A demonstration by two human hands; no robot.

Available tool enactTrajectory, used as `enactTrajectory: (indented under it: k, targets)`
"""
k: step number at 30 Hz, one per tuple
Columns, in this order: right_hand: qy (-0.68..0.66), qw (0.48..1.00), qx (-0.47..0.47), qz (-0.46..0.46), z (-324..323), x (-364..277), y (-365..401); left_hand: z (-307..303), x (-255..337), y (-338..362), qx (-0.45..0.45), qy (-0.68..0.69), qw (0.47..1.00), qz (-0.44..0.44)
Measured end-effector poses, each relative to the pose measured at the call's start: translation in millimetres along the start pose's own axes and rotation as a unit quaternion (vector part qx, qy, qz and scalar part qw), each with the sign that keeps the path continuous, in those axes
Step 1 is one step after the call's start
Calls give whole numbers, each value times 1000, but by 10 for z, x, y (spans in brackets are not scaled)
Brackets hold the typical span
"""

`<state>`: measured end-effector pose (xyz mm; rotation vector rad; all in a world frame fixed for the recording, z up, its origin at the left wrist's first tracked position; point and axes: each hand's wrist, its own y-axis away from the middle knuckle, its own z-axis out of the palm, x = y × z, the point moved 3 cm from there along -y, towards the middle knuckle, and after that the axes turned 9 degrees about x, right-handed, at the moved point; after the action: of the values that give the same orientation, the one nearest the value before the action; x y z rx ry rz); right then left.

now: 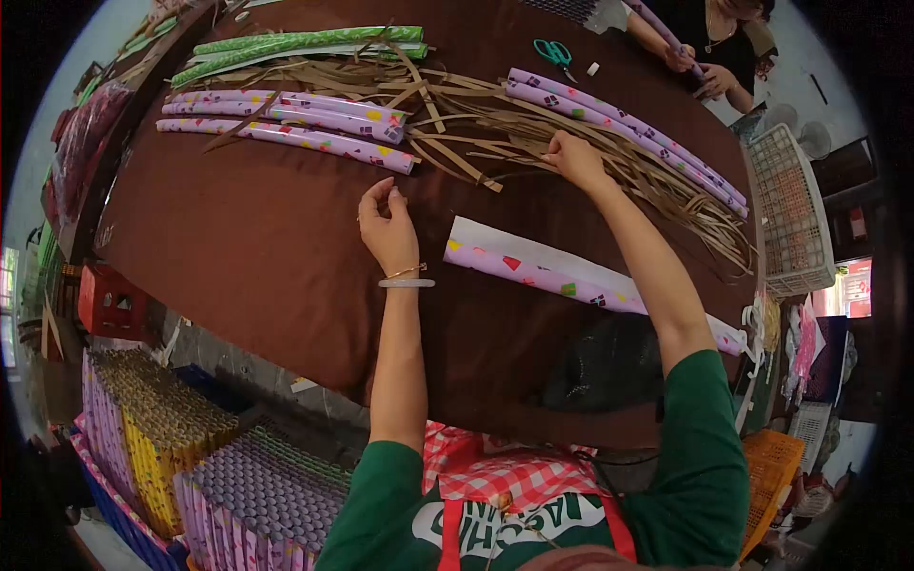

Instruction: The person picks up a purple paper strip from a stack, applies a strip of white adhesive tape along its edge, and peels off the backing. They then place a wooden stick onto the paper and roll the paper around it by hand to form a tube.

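Observation:
My left hand (388, 225) is over the brown cloth, fingers curled with the thumb and forefinger tips apart and nothing between them. Just below the ends of several purple patterned rolls (324, 143) it hovers. My right hand (575, 158) is at the pile of brown strips (486, 124), its fingers pinched together; whatever they hold is too small to make out. Between my forearms a purple patterned sheet (543, 271), partly rolled with its white side showing, lies on the cloth and passes beneath my right forearm.
Green rolls (305, 43) lie at the upper left, more purple rolls (628, 133) at the upper right, near scissors (554, 57). A co-worker (705, 57) holds a roll across the table (238, 257). Crates of upright tubes (267, 485) stand lower left; a basket (790, 209) is at right.

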<state>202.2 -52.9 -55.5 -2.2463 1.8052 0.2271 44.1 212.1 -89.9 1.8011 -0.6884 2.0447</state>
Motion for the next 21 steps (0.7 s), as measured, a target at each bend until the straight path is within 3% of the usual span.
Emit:
enactTrajectory:
  k: [2,5,7,8,11,12,15,21]
  targets:
    - [-3,1000,-8,5,7,8,-6,-2,-26,-18,7,-31,999,44]
    - [4,1000,-25,-9,39,13,10,0,5,-8,-3,-10,1000,3]
    - [31,992,53,-115,42,-6,25,7,53,-2,-5,-10,1000,5]
    - [31,991,51,-116,50,12,1,1,70,-4,-7,-11,1000,7]
    - [-44,962,185,-196,-179,-84,-16,-3,12,-37,-3,-25,999,38]
    - [-43,962,187,-196,-261,-104,-49,5,8,-40,-3,-23,999,39]
    - [-235,950,184,-92,-696,-270,-44,12,7,-42,-7,-18,999,36]
    - [-420,861,242,-157,-1758,-357,220,-11,-22,-68,6,-38,999,30]
